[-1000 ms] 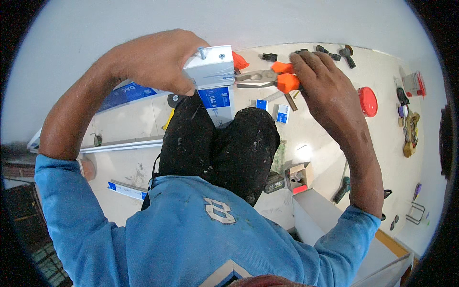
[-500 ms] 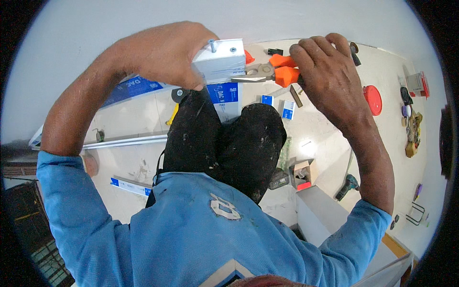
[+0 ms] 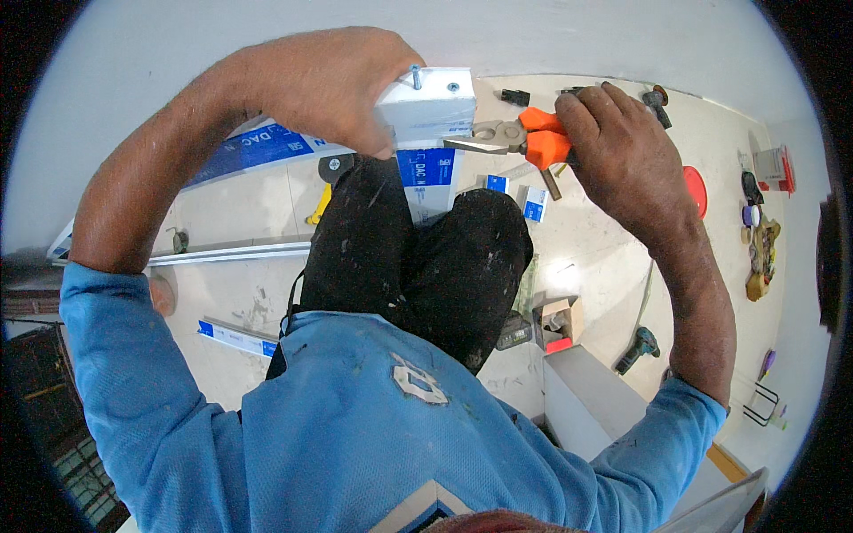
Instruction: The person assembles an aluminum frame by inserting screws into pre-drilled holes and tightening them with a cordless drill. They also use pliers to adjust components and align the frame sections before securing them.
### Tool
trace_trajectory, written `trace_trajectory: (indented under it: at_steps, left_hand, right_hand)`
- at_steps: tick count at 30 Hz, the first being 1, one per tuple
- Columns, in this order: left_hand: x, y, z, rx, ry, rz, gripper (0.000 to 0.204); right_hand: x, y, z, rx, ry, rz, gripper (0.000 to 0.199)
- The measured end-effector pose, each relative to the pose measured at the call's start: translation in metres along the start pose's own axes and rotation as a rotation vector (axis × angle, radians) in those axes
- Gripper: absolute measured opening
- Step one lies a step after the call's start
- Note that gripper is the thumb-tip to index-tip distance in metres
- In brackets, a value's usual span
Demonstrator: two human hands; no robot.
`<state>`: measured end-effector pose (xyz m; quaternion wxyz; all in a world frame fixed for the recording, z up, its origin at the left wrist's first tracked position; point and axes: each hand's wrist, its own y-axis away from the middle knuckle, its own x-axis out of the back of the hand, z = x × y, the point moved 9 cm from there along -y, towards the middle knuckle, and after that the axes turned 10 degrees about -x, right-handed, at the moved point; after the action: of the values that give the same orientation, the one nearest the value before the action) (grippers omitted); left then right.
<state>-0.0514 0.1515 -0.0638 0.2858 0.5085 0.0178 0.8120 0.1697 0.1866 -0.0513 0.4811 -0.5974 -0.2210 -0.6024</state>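
My left hand [image 3: 333, 89] is wrapped round the end of a long white frame profile [image 3: 426, 120], which carries blue-printed film along its length. A screw [image 3: 416, 77] stands up out of the profile's top beside my left hand, and another screw head [image 3: 453, 87] sits nearly flush further right. In my right hand [image 3: 626, 160] are orange-handled pliers [image 3: 544, 147], fingers closed round the grips. The metal jaws lie at the profile's lower right edge; whether they bite on it cannot be made out. My right fingertips are partly hidden behind the handles.
My knees [image 3: 466, 240] are bent below the profile. An angle grinder [image 3: 333, 169], small blue-and-white boxes [image 3: 535, 204], an open carton [image 3: 558, 322], a cordless drill [image 3: 638, 349] and a red lid [image 3: 695, 192] lie on the floor. Another white profile [image 3: 235, 254] lies at left.
The profile end and my left hand have shifted slightly right. The pliers and my right hand have also moved a little right, with the jaws still by the profile's lower edge.
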Motion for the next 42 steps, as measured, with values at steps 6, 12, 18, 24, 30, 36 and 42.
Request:
trace_trajectory:
  at_steps: [6,12,18,24,30,36,42]
  left_hand:
    - [0.002,0.000,-0.007,-0.023,0.058,-0.036,0.071]
    - [0.001,-0.003,-0.018,-0.153,0.215,-0.100,0.092]
    - [-0.011,-0.012,-0.016,-0.137,0.307,-0.249,0.087]
    - [-0.016,-0.012,-0.011,-0.115,0.362,-0.332,0.073]
    - [-0.015,-0.012,-0.011,-0.170,0.389,-0.257,0.073]
    - [-0.014,-0.010,-0.012,-0.157,0.337,-0.252,0.074]
    - [-0.014,-0.013,-0.014,-0.157,0.316,-0.231,0.074]
  right_hand:
    - [0.001,-0.001,-0.001,-0.025,-0.034,-0.033,0.029]
    - [-0.004,0.000,-0.010,-0.021,-0.125,-0.080,0.033]
    - [0.002,-0.004,-0.019,0.021,0.043,-0.057,0.038]
    - [-0.001,-0.012,-0.016,0.036,0.024,-0.060,0.036]
    - [-0.002,-0.011,-0.015,0.062,-0.005,-0.049,0.032]
    - [-0.007,-0.012,-0.012,0.001,0.015,-0.174,0.045]
    - [-0.008,-0.014,-0.008,-0.086,-0.166,-0.266,0.053]
